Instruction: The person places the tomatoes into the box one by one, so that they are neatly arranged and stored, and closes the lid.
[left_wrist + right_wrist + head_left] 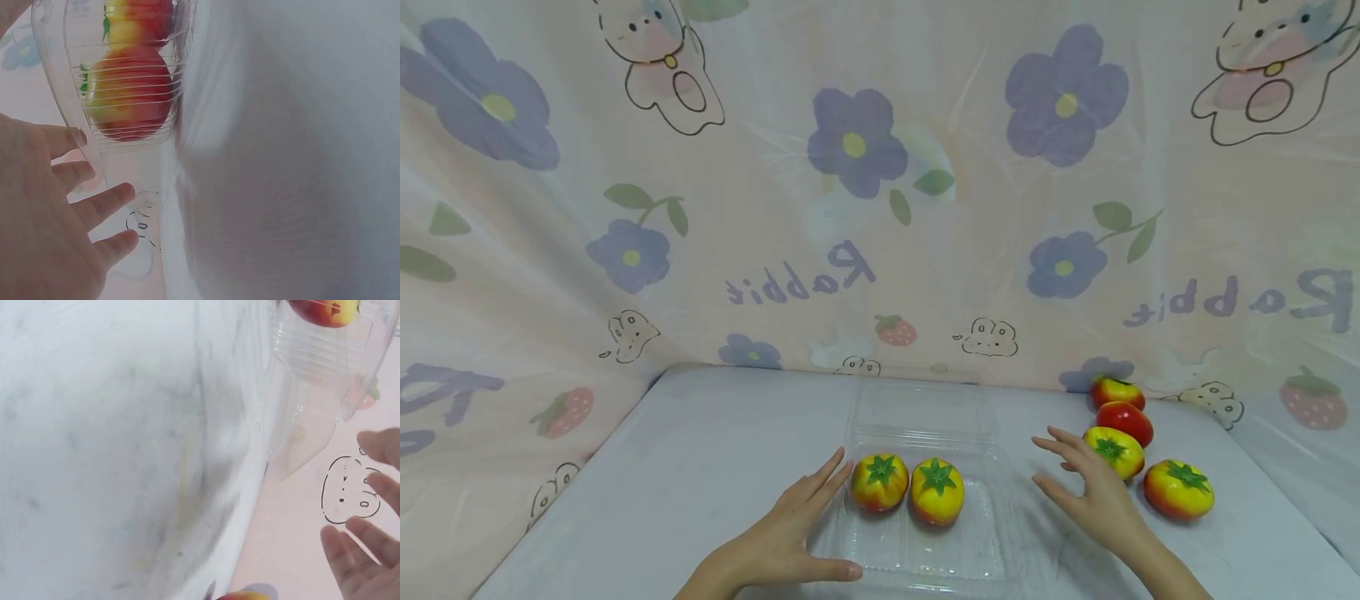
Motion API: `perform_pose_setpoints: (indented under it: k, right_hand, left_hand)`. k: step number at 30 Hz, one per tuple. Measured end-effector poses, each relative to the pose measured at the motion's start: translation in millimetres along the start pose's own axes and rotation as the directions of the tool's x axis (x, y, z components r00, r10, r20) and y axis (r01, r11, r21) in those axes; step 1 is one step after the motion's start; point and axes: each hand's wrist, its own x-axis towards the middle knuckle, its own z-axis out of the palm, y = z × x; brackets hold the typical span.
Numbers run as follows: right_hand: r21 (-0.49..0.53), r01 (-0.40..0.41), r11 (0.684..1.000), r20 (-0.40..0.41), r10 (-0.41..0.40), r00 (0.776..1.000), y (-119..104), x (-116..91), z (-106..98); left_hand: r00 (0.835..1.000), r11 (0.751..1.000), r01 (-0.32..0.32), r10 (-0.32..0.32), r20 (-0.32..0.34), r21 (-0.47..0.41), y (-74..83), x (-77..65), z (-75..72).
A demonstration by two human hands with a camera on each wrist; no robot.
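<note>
A clear plastic clamshell box [925, 567] lies open on the table, its lid [921, 408] folded back behind. Two yellow-red persimmon-like fruits with green star-shaped leaves sit side by side in it, a left fruit [880, 487] and a right fruit [937, 498]. My left hand [790, 529] is at the box's left side, fingers spread and thumb apart; in the left wrist view its fingertips [75, 139] lie at the box rim. Between the box and the loose fruits, my right hand [1093, 492] hovers with fingers extended, holding nothing.
Several loose fruits lie at the right: a yellow one [1116, 457] partly behind my right hand, a red one [1124, 423], one at the back [1117, 393] and one further right [1178, 490]. A printed cloth [955, 267] hangs behind the white table [700, 450].
</note>
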Motion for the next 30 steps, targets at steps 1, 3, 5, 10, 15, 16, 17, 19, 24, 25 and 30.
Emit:
perform_pose_setpoints:
  k: [1,3,5,10,15,16,17,19,24,25,30]
  right_hand:
    - [-0.004,-0.015,1.000,-0.001,0.015,1.000,0.7,-0.1,-0.7]
    - [-0.010,-0.040,0.999,0.000,0.040,0.999,2.0,-0.1,-1.9]
    - [-0.013,-0.057,0.998,0.008,0.057,0.998,3.5,-0.4,-3.0]
    - [-0.040,-0.070,0.997,0.015,0.071,0.997,7.3,-1.1,-5.8]
    - [-0.073,-0.063,0.995,-0.012,0.062,0.998,12.7,-1.8,-9.0]
    - [-0.078,-0.063,0.995,-0.017,0.062,0.998,13.9,-1.8,-9.8]
    - [-0.083,-0.059,0.995,-0.025,0.058,0.998,15.2,-1.7,-10.4]
    - [-0.085,-0.062,0.994,-0.028,0.060,0.998,17.9,-1.9,-11.8]
    - [-0.084,-0.052,0.995,-0.049,0.048,0.998,24.2,-2.8,-14.1]
    - [-0.087,-0.052,0.995,-0.054,0.047,0.997,25.1,-2.9,-14.5]
    - [-0.106,-0.082,0.991,-0.024,0.080,0.997,32.1,-1.0,-17.0]
  left_hand:
    - [1.000,1.000,0.002,-0.002,0.000,0.000,0.0,0.1,0.0]
    - [1.000,1.000,0.002,-0.002,0.001,-0.002,0.0,0.3,0.0]
    - [1.000,1.000,0.003,-0.003,0.001,-0.004,-0.1,0.3,-0.1]
    - [1.000,1.000,0.001,-0.001,0.001,-0.008,0.4,-0.4,-0.4]
    - [1.000,1.000,0.002,-0.002,0.005,-0.013,1.4,-1.5,-0.8]
    - [1.000,1.000,0.002,-0.002,0.005,-0.013,1.4,-1.6,-0.9]
    - [1.000,1.000,0.004,-0.003,0.005,-0.013,1.5,-1.4,-1.0]
    - [1.000,1.000,0.004,-0.003,0.007,-0.018,1.2,-1.1,-1.1]
    - [1.000,1.000,0.007,-0.006,0.010,-0.025,0.6,-0.1,-1.0]
    - [1.000,1.000,0.007,-0.007,0.010,-0.025,0.5,0.0,-0.9]
    - [1.000,1.000,0.006,-0.005,0.005,-0.021,-0.2,-0.3,-0.7]
